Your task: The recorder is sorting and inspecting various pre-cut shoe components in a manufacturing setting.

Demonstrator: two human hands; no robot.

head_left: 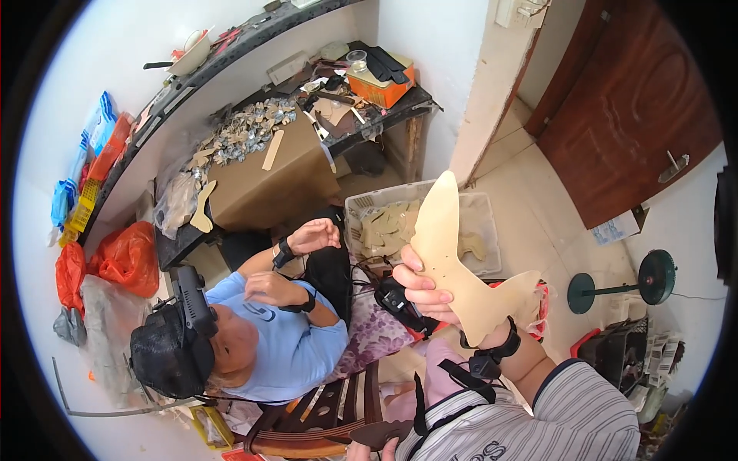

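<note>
My right hand (430, 296) grips a large beige flat cut-out piece (446, 246), raised in front of me. The piece has a long rounded lobe, a curved second arm and a few small dark holes near its middle. My fingers lie across its left edge; the thumb is hidden. At the bottom edge my left hand (372, 451), mostly out of the frame, is closed on a dark brown flat piece (380, 434). A strap with a small black device sits on my right wrist.
A seated co-worker in blue (280, 349) has both hands raised. Behind is a table with a brown cover (261, 184) and heaped small pieces. A white crate (488, 230) holds beige cut-outs. A green fan (656, 276) stands right, near a brown door (623, 115).
</note>
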